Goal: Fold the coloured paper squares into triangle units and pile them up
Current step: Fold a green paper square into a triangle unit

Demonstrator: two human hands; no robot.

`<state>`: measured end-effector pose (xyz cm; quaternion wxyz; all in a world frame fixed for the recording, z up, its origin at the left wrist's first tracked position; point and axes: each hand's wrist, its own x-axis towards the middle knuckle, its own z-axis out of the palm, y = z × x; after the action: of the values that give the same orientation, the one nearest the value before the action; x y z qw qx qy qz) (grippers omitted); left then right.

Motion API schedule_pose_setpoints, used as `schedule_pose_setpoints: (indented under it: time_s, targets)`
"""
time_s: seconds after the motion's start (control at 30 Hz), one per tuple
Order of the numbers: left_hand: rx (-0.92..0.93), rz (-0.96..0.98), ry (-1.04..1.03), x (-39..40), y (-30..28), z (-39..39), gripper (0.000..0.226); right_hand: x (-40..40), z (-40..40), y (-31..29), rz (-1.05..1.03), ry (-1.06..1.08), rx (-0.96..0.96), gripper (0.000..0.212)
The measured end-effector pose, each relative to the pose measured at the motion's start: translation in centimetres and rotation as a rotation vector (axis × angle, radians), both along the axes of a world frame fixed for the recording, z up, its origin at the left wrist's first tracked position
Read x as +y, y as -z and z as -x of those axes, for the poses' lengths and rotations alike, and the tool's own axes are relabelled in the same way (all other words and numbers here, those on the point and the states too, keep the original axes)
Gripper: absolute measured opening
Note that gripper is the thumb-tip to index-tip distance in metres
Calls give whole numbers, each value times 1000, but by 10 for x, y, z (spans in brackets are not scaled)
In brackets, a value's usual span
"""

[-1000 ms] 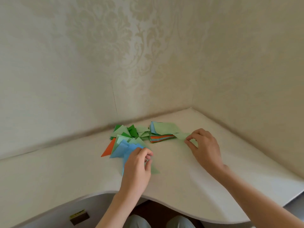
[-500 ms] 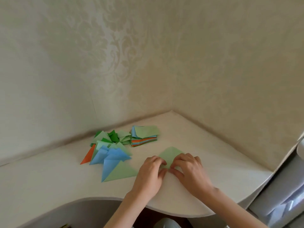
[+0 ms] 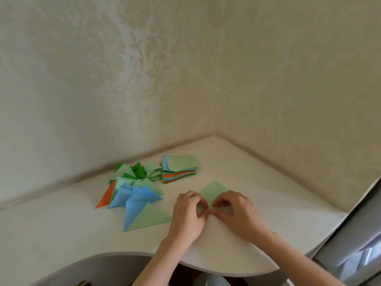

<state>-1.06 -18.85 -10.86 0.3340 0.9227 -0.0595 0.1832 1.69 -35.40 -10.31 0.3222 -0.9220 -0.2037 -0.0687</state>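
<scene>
Light-green paper square [image 3: 213,191] lies flat and matte on the table, turned like a diamond, its far corner pointing to 12 o'clock and its near half hidden under both hands. The left hand [image 3: 188,215] and right hand [image 3: 237,213] sit side by side on it, fingers curled, their fingertips meeting at the sheet's middle and pressing or pinching the paper; whether a fold is already lifted cannot be told.

At 10 o'clock from the hands lies the loose heap of folded triangles [image 3: 136,188]: sharp-pointed flat units in pale green, dark green and light blue, with one orange one [image 3: 106,198] at the left edge and a large pale-green triangle [image 3: 150,218] nearest the left hand. At 12 o'clock, well apart from the hands, stands the neat stack of unfolded squares [image 3: 179,169], its edge banded in blue, orange and green with a light-green sheet on top.

The table [image 3: 61,234] is smooth, off-white, with a curved front edge. Cream wallpaper [image 3: 134,58] with an embossed floral pattern covers the corner walls.

Compared with half a second ago, the hands remain on the sheet in about the same place, and the heap and stack are unchanged.
</scene>
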Motion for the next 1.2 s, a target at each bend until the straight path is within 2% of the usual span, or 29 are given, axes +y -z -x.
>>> schedule_pose_setpoints:
  time_s: [0.17,0.33,0.43,0.53,0.57,0.7,0.83,0.93,1.07,1.2]
  targets:
    - [90,73,5,2,-2,-6,11,6,-8,-8,9,39,180,22]
    - [140,125,43,10,-8,-7,15,-1,-17,-21,-5,-47,326,26]
    - [149,126,64,12,-10,-4,15,-5,-14,-22,-2,-86,320,25]
    - [160,84,122,17,-10,0,26,-5,-9,-22,0,-82,281,13]
    - [163,67,144,19,-10,1,32,-4,-6,-21,33,-67,247,9]
    - [128,22,164,21,-11,9,45,6,2,-14,243,-27,123,18]
    - [30,-61,167,19,-10,12,40,0,2,-19,196,-138,134,9]
    - [-58,-162,149,19,-9,13,28,-10,-1,-28,133,-229,135,10]
    - [-83,-213,124,14,-8,16,13,-18,-4,-26,135,-230,67,3]
    - [-73,-193,124,9,-8,18,9,-25,0,-20,63,-231,10,16]
